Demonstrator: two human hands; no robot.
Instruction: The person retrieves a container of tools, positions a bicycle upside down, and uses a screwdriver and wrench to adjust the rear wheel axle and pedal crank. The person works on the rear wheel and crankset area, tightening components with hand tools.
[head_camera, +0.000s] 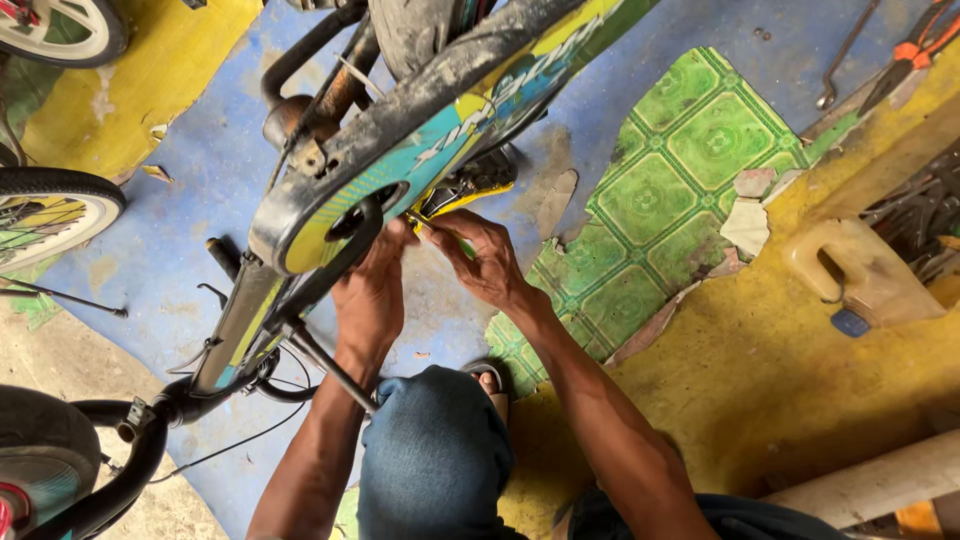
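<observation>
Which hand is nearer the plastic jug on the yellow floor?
Right. The right hand works at the bike's yellow pedal, on the jug's side; the left hand is beside it, further from the jug, against the chain guard.

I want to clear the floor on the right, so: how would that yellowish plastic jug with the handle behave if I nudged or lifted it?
The plastic jug lies on its side on the yellow floor, so it would probably slide rather than tip. Its flat, boxy sides suggest it will not roll far. It looks thin-walled and perhaps light, though its contents cannot be seen.
</observation>
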